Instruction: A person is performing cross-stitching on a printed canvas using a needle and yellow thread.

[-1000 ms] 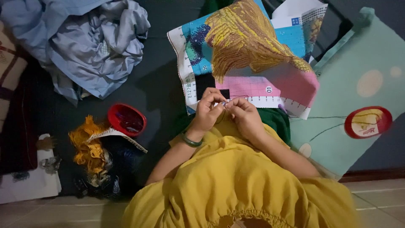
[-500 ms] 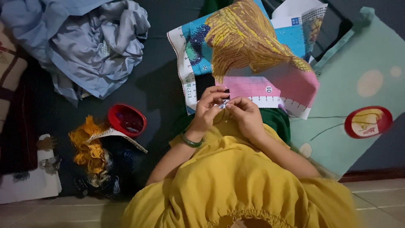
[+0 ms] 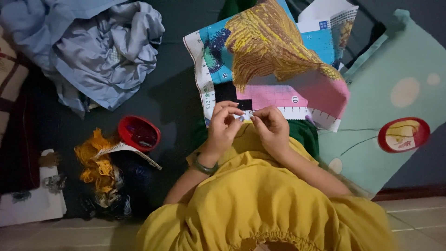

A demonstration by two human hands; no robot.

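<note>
Change: compared with the two earlier views, your hands have barely shifted; they sit at the same spot on the lower edge of the cross-stitch canvas [image 3: 274,69], fingertips drawn a little closer together.
Left hand: your left hand [image 3: 223,128] is curled, thumb and fingers pinched at the canvas edge, just beside the black stitched block. A green bangle [image 3: 204,166] rings that wrist.
Right hand: your right hand [image 3: 272,128] is also pinched, its fingertips nearly meeting those of the left. Something fine seems held between them; whether needle or thread, you cannot tell at this size.
Canvas: it lies draped over your lap, the yellow stitched area uppermost, the pink grid nearest your hands.
Meaning: the stillness reads as fine work at one point, probably a single stitch being handled, not a move to a new area.
Around you: a red bowl [image 3: 138,133] and a tangle of yellow thread [image 3: 95,160] lie to your left, well apart; a red-rimmed lid [image 3: 403,135] rests on the teal cushion [image 3: 399,69] to your right.
</note>
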